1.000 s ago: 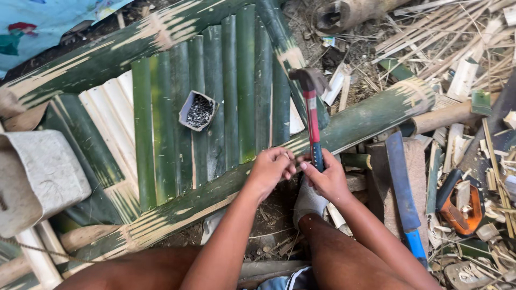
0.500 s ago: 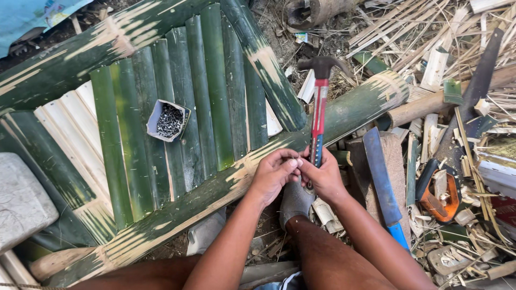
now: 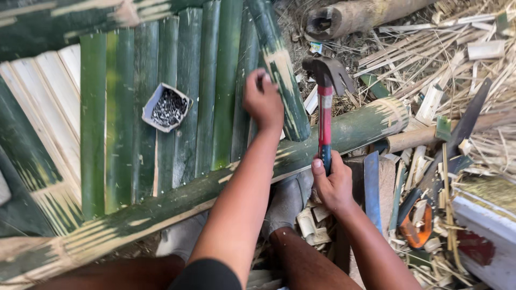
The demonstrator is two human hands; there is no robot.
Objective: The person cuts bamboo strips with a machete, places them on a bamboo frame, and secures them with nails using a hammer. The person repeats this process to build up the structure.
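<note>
Over on the left, pale split slats (image 3: 51,102) give way to green bamboo slats (image 3: 161,86) running far to near, and a small paper box of nails (image 3: 167,107) sits on them. Moving right, the left hand (image 3: 263,99) is up at the far end of the slats, fingers curled closed, though whether they pinch a nail I cannot tell. Just right of it a diagonal bamboo pole (image 3: 282,70) crosses, its long axis running far to near. Right again, the right hand (image 3: 333,185) grips the red-handled hammer (image 3: 325,102) low on the handle, its head just right of the left hand. A long bamboo pole (image 3: 204,188) runs beneath both arms, and blades and offcuts (image 3: 457,70) litter the far right.
</note>
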